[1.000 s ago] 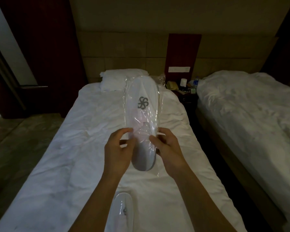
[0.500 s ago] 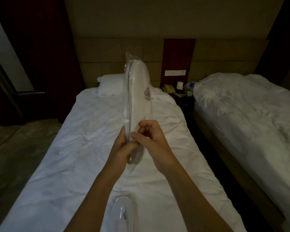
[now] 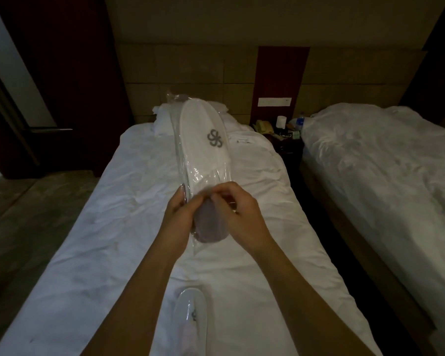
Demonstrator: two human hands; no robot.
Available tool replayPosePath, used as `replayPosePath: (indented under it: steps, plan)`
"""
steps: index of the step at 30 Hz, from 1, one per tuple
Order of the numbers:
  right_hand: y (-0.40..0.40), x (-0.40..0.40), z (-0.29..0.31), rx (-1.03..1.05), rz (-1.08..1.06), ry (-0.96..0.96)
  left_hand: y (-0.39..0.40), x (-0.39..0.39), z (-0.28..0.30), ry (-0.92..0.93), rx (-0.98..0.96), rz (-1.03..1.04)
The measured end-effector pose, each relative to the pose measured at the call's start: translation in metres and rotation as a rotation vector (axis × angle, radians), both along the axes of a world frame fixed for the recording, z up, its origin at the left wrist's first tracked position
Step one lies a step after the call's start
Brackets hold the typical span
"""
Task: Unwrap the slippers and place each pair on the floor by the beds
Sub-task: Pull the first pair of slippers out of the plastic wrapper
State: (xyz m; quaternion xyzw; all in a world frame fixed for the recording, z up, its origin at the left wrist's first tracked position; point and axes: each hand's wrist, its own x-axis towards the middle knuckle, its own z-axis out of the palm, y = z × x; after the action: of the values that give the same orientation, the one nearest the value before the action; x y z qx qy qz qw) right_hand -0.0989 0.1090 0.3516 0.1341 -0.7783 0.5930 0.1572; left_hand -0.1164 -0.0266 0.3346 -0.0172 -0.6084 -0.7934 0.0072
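a: fingers [image 3: 203,199] of both hands pinched shut on the plastic at the near end of the wrapped slippers [image 3: 203,152], held up over the left bed [image 3: 108,240].

b: step?

a: unwrapping, i'd say. next: tear the film open, slide the pair out.

b: count?

a: two packs; the second pack [image 3: 192,322] lies on the sheet. two beds, right bed [image 3: 383,176] beside.

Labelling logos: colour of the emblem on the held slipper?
Grey pinwheel emblem on the white slipper, head view.
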Motion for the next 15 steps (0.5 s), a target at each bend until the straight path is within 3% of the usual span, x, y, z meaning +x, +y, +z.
replayPosePath:
  steps: [4,15]
  plan:
    - [-0.005,0.006,-0.014,0.311,-0.015,0.121,-0.002,-0.003,0.002,-0.031,0.026,0.006]
    - [-0.012,0.024,-0.025,0.795,-0.005,0.314,-0.016,-0.009,-0.001,-0.011,0.030,-0.004]
